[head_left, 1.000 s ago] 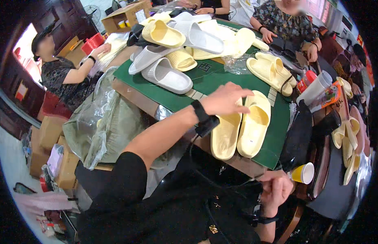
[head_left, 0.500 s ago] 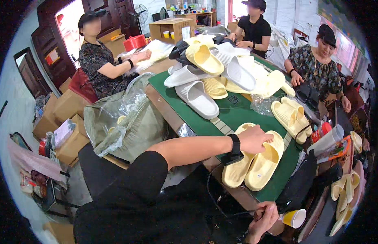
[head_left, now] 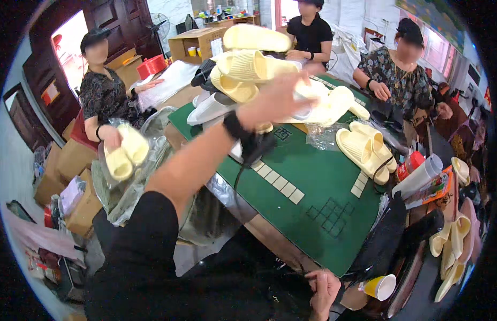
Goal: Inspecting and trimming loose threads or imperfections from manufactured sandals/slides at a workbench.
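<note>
The right hand point(head_left: 323, 286) is kept low at the near table edge, its grip not discernible. Farther out, a yellow slipper point(head_left: 243, 67) is gripped by the left hand point(head_left: 275, 99), lifted above the green table point(head_left: 312, 198).

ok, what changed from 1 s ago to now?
The left hand had lain on the pair of yellow slippers at the near edge of the green mat; now it holds them lifted, up and away from the person. That spot on the mat is bare. The right hand stays low by the lap, holding nothing visible.
</note>
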### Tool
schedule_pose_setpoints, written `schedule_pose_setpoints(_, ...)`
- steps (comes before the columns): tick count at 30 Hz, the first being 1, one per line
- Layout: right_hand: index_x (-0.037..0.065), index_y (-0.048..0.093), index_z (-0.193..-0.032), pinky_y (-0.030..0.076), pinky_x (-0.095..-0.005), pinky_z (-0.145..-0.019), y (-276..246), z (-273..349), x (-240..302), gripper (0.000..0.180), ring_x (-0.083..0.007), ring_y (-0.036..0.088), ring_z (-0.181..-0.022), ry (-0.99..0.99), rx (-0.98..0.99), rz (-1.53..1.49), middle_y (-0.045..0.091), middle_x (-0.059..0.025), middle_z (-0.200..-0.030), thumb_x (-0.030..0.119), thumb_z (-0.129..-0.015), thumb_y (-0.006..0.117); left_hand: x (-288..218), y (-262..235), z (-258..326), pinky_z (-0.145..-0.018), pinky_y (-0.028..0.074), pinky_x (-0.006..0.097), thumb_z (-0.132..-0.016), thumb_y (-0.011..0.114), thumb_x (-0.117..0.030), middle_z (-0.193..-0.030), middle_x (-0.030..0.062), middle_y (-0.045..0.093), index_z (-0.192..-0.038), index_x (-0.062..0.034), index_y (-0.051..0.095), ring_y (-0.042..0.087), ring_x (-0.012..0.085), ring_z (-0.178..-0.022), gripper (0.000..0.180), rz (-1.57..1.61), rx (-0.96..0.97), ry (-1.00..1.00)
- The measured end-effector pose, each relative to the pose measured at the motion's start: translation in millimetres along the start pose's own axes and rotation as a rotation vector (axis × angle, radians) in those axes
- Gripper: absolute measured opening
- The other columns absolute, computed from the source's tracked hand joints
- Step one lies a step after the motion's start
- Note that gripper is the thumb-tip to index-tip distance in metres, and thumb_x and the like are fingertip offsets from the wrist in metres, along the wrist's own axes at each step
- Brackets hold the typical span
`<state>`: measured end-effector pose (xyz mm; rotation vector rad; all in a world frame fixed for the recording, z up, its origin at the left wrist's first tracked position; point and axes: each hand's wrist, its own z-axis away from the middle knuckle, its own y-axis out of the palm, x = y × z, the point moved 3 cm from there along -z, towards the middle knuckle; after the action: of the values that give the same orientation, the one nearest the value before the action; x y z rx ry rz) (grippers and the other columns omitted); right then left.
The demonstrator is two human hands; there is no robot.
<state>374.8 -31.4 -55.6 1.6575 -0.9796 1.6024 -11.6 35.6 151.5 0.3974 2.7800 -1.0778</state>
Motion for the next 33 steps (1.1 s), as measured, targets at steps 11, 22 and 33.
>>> schedule_pose_setpoints(11, -0.004, 0.064, -0.080, 0.042, -0.0274, -0.058, 19, -24, 18, 0.027, -0.0135, 0.053, -0.060, 0.125, 0.164, 0.110, 0.056, -0.0065, -0.065, 0.016, -0.096, 0.055, -152, 85, 185, -0.064, 0.051, 0.033, -0.093, 0.060, -0.012, -0.083, 0.0134, 0.067, -0.113, -0.0008, 0.064, 0.063, 0.0226, -0.067, 0.023, 1.060, 0.904, -0.256)
schedule_pose_setpoints(22, 0.002, 0.054, -0.117, 0.046, -0.0353, -0.087, -51, 50, 15, 0.047, -0.0273, 0.052, -0.108, -0.220, -0.627, 0.708, 0.054, -0.0142, -0.122, -0.009, -0.073, 0.068, -59, 76, 203, -0.048, 0.031, 0.021, -0.104, 0.048, -0.030, -0.061, -0.0014, 0.051, -0.101, 0.0001, 0.064, 0.041, 0.0059, -0.052, 0.034, 1.151, 0.149, -0.885)
schedule_pose_setpoints(33, -0.001, 0.040, -0.136, 0.044, -0.0326, -0.097, -96, 35, -21, 0.053, -0.0187, 0.056, -0.112, -0.029, -0.913, -0.047, 0.056, -0.0096, -0.123, 0.007, -0.091, 0.066, -37, 97, 232, -0.063, 0.036, 0.025, -0.104, 0.049, -0.027, -0.073, 0.0020, 0.052, -0.100, 0.0019, 0.061, 0.046, 0.0103, -0.068, 0.031, 1.224, -0.038, -0.905)
